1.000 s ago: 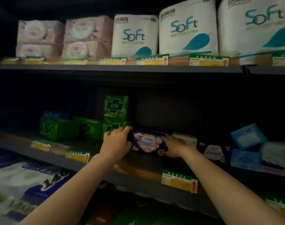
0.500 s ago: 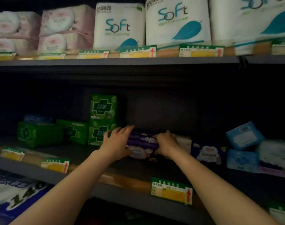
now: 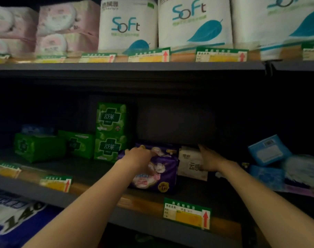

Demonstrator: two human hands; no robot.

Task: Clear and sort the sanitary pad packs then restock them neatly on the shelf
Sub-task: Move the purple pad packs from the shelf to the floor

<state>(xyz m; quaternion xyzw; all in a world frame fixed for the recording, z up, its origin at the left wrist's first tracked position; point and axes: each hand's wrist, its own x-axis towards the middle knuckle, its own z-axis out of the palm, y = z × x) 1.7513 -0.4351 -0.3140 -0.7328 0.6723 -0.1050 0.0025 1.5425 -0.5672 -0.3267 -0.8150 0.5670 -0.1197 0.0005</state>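
Two hands are in on the middle shelf (image 3: 91,169). Left hand (image 3: 138,156) is curled over the top of the purple pad pack (image 3: 161,174), which stands on the shelf right beside the stacked green packs (image 3: 110,131). Right hand (image 3: 209,161) lies flat, fingers straight, against the white pack (image 3: 188,163) next to it, gripping nothing. Blue packs (image 3: 267,151) sit off right.

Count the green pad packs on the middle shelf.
4: two lying flat at left, two stacked upright beside the purple pack. More may hide behind.
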